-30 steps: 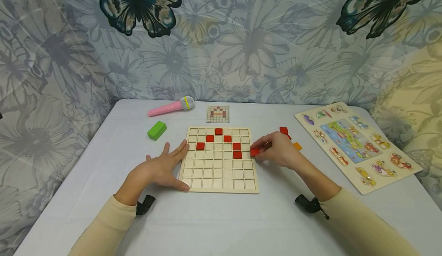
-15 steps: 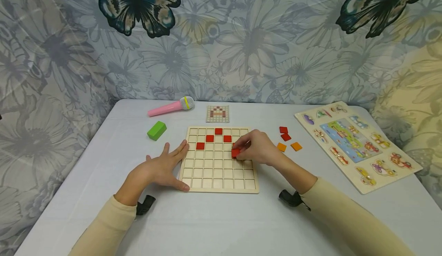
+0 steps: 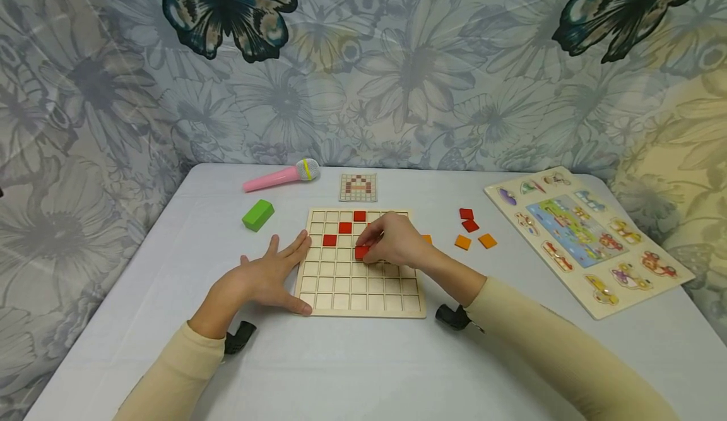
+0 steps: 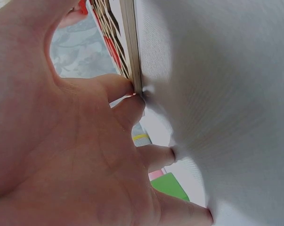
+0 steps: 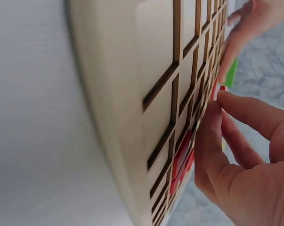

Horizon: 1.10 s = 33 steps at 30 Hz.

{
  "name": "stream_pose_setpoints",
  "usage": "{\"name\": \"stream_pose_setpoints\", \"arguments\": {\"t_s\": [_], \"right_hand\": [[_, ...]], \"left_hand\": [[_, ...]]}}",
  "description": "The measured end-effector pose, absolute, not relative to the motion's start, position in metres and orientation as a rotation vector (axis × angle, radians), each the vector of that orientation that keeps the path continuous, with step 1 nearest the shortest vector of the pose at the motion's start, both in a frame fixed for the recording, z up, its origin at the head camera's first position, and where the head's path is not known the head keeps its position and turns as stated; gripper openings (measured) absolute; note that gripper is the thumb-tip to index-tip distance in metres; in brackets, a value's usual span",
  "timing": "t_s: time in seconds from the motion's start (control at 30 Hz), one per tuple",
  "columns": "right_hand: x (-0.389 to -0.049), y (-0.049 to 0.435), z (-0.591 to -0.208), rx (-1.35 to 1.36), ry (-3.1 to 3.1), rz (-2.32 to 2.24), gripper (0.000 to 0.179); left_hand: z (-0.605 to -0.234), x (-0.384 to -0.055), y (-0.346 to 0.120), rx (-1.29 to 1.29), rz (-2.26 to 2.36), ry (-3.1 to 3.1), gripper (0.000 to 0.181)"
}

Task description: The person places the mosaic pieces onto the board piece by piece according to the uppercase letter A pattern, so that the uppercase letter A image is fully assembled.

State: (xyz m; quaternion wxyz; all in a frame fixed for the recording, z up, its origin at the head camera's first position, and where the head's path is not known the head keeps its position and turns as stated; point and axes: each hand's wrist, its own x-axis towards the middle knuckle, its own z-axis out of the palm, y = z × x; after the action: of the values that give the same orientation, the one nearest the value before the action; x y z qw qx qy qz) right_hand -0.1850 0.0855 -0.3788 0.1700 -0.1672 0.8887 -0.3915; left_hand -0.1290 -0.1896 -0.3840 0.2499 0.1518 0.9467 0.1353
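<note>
A wooden grid board [image 3: 359, 301] lies flat on the table, with several red square tiles [image 3: 345, 228] set in its cells. My right hand [image 3: 396, 239] pinches a red tile [image 3: 361, 253] between thumb and fingers over the board's middle. This hand hides some of the tiles on the right half. In the right wrist view, the fingertips meet on the tile, mostly covering it. My left hand [image 3: 267, 280] rests with spread fingers along the board's left edge, its thumb at the lower left corner. The left wrist view shows fingers touching the board's side and the cloth.
Behind the board lies a small pattern card [image 3: 358, 188]. Loose red tiles [image 3: 469, 226] and orange tiles [image 3: 487, 241] are to the right, near a picture puzzle board [image 3: 591, 231]. A green block [image 3: 258, 214] and pink toy microphone [image 3: 278, 177] lie at back left.
My right hand has carried the red tile leftward from the board's right edge to its middle. Orange tiles beside the board came into view. The left hand has stayed still.
</note>
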Motion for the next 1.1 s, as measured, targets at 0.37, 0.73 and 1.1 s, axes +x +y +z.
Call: {"name": "stream_pose_setpoints", "arguments": {"t_s": [0.37, 0.73, 1.1], "right_hand": [[-0.191, 0.058, -0.379, -0.508, 2.482, -1.093, 0.023], [-0.196, 0.039, -0.382, -0.519, 2.506, -1.05, 0.024], [-0.195, 0.028, -0.381, -0.579, 2.527, -1.007, 0.024]], "left_hand": [[-0.383, -0.13, -0.19, 0.408, 0.365, 2.566, 0.132], [-0.382, -0.13, -0.189, 0.419, 0.345, 2.569, 0.132], [-0.382, -0.131, -0.189, 0.412, 0.35, 2.565, 0.132]]}}
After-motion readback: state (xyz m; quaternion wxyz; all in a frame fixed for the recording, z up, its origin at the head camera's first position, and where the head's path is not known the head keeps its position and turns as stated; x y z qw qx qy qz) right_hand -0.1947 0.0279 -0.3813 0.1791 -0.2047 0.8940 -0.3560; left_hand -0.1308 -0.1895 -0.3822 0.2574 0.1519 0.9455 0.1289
